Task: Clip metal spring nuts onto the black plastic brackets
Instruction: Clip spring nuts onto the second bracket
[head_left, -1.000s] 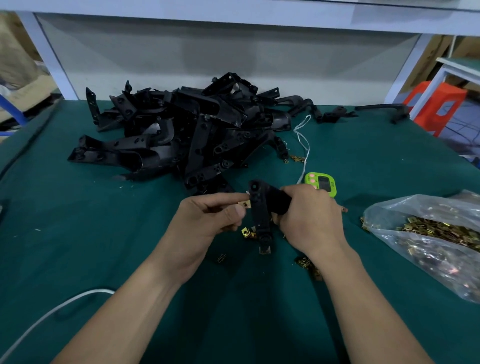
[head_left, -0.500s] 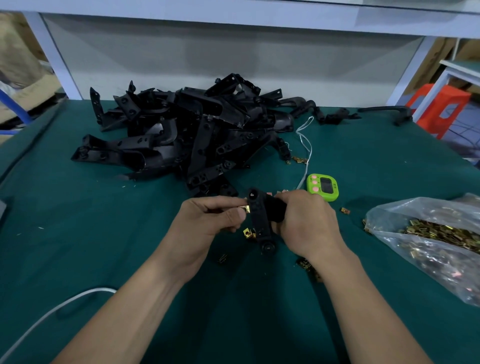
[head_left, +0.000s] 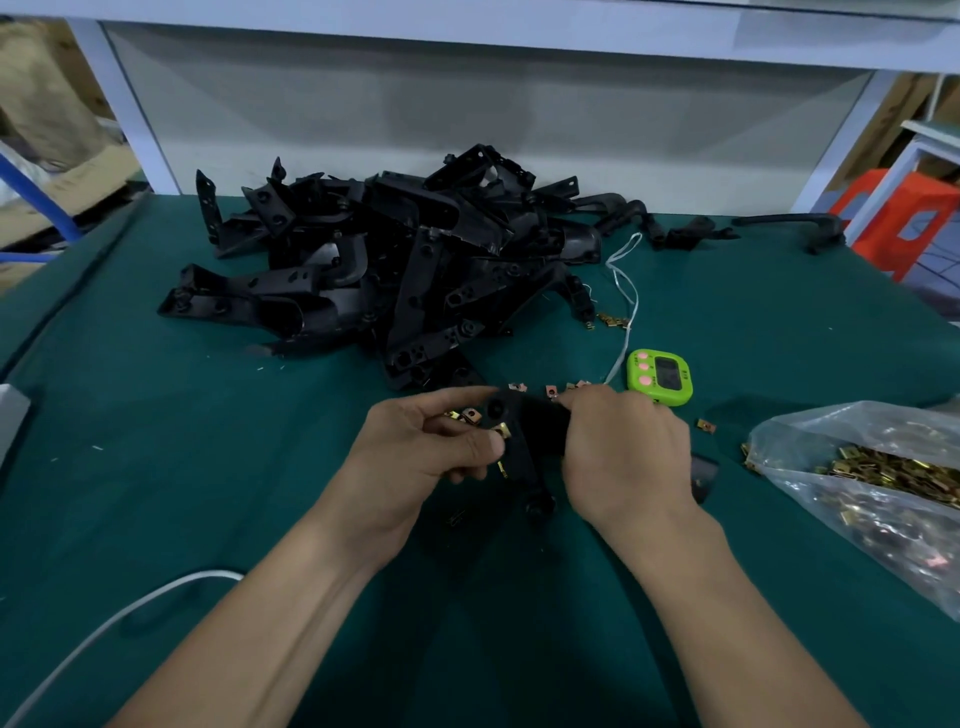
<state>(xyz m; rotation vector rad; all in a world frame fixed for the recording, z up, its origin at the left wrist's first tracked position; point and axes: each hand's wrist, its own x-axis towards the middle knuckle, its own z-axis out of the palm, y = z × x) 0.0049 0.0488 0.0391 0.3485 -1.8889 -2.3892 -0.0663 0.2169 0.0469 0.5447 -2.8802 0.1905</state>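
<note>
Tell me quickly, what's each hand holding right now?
Left hand: pinches a spring nut against the black bracket.
Right hand: grips the black bracket.

Green timer (head_left: 660, 376) (pink buttons) beside white string (head_left: 626, 291).

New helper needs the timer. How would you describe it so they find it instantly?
On the green table, look between the black bracket pile and the bag of nuts. The timer is lime-green with pink buttons, the only bright thing there.
</note>
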